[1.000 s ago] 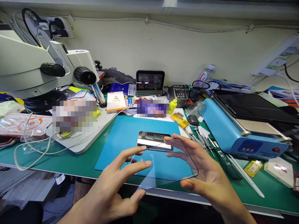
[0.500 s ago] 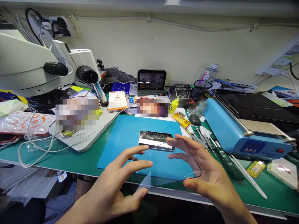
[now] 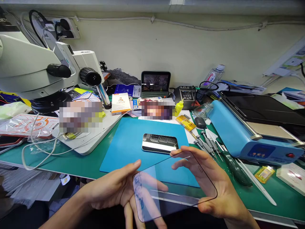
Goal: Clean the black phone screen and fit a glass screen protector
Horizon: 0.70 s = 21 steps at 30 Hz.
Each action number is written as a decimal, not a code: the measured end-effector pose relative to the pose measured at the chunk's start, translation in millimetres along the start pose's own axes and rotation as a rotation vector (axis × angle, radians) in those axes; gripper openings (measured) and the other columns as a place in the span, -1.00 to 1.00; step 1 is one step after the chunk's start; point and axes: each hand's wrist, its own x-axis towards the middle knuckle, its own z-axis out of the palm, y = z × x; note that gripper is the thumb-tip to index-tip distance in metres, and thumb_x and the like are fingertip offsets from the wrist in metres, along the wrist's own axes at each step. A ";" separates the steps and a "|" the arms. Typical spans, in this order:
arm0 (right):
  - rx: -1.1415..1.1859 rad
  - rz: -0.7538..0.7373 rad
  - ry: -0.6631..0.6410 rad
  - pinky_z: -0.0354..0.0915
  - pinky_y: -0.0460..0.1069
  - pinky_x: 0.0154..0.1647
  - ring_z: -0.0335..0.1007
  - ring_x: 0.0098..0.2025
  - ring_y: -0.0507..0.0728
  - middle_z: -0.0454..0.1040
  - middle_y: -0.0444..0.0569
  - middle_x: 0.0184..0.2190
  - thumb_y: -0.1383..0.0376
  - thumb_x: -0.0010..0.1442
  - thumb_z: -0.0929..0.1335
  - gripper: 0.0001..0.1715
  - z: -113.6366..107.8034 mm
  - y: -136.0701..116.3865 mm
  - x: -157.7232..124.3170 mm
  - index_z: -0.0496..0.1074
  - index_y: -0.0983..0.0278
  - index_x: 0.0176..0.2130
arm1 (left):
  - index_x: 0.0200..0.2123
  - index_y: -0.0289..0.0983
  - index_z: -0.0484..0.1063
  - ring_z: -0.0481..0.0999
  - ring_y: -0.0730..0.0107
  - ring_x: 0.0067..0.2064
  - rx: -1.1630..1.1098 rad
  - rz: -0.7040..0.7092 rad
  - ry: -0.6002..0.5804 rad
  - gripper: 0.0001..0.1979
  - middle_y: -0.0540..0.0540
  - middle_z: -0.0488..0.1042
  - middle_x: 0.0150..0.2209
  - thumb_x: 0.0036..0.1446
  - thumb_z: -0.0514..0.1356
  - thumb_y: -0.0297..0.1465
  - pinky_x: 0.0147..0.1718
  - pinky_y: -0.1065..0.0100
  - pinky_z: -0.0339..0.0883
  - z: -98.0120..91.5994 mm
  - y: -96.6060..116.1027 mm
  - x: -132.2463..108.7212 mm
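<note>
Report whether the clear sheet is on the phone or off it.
Off. The right hand holds the clear sheet by its edges, tilted in the air, while the phone lies apart, farther away on the blue mat.

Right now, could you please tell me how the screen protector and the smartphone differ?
The screen protector is see-through within a thin black border, while the smartphone is opaque, its face showing dark and bright bands. The screen protector is held tilted in the air; the smartphone lies flat on the blue mat. Both are rectangular with rounded corners.
</note>
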 end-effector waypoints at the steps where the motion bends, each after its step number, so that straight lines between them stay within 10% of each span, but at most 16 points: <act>1: -0.001 -0.005 -0.010 0.52 0.25 0.00 0.45 0.18 0.43 0.52 0.10 0.14 -0.14 0.07 0.56 -0.13 -0.3 0.4 -0.3 0.39 -0.07 0.29 | 0.32 -0.33 0.39 0.72 0.03 -0.18 -0.029 -0.037 -0.019 -0.15 -0.35 0.67 -0.11 0.42 -0.29 0.16 -0.37 0.21 0.58 -1.4 1.0 0.8; 10: 0.023 0.083 -0.115 0.51 0.27 0.10 0.32 0.35 0.45 0.31 -0.05 0.41 -0.14 0.07 0.56 -0.03 -22.9 4.5 1.2 0.27 -0.23 0.37 | 0.42 -0.07 0.26 0.69 0.05 -0.09 0.123 0.047 0.031 -0.31 -0.27 0.61 0.03 0.38 -0.04 0.14 -0.27 0.10 0.63 14.1 33.2 -6.8; 16: -0.134 0.134 0.065 0.31 0.29 0.35 0.26 0.39 0.44 0.35 -0.01 0.38 -0.40 0.06 0.38 0.04 -36.9 4.7 8.7 0.31 -0.07 0.37 | 0.38 0.17 0.28 0.51 0.15 0.21 1.094 0.314 0.521 -0.53 -0.11 0.40 0.25 0.46 0.08 -0.14 0.23 0.08 0.44 19.4 41.4 -13.5; 21: -0.394 0.113 0.096 0.27 0.29 0.39 0.25 0.39 0.43 0.33 -0.04 0.40 -0.25 0.08 0.50 0.00 -31.0 -0.5 12.2 0.28 -0.11 0.38 | 0.45 0.14 0.15 0.40 0.11 0.32 1.624 0.424 0.618 -0.40 -0.13 0.21 0.38 0.41 0.18 -0.29 0.27 0.13 0.40 20.0 35.2 -11.2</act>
